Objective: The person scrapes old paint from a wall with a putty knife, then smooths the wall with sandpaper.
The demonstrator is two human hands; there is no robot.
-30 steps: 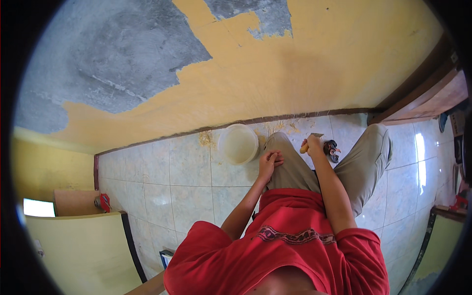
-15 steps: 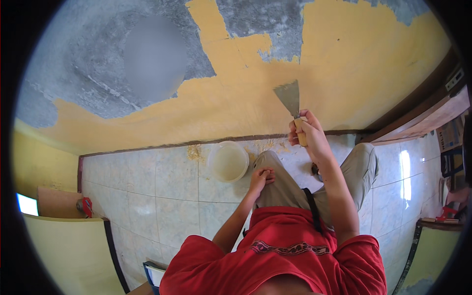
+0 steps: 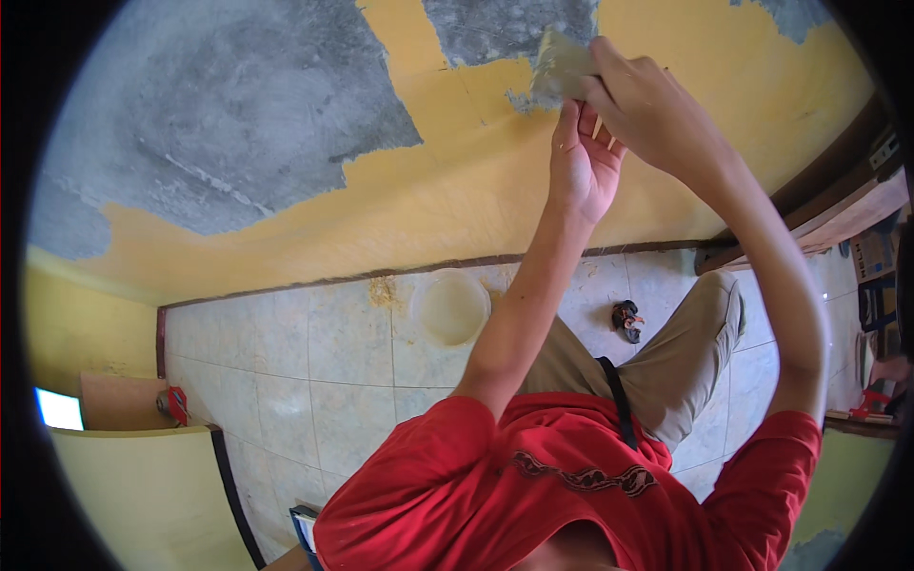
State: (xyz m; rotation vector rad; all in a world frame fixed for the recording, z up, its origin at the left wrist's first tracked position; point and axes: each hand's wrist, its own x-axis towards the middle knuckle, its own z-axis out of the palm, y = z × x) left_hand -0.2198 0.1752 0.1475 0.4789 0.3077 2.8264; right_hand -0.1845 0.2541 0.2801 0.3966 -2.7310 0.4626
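A putty knife (image 3: 562, 68) with a broad grey metal blade is raised in front of the wall, its blade pointing left and pale residue along its edge. My right hand (image 3: 652, 107) is closed on it near the base of the blade and hides the wooden handle. Just below, my left hand (image 3: 586, 176) reaches up with its palm showing and fingers apart. Its thumb and fingertips come up to the lower side of the blade, and my right hand partly covers them. Behind both hands, the wall (image 3: 476, 181) has yellow paint with bare grey patches.
A round, whitish translucent tub (image 3: 449, 306) stands on the tiled floor below the wall. Yellow paint scrapings (image 3: 383, 291) lie to its left. A small dark object (image 3: 625, 322) rests near my bent leg (image 3: 690, 352). A brown wooden frame (image 3: 790, 228) runs along the right.
My right hand has lifted the putty knife up and turned its blade to the left. My left hand has left my leg and come up beside the blade.
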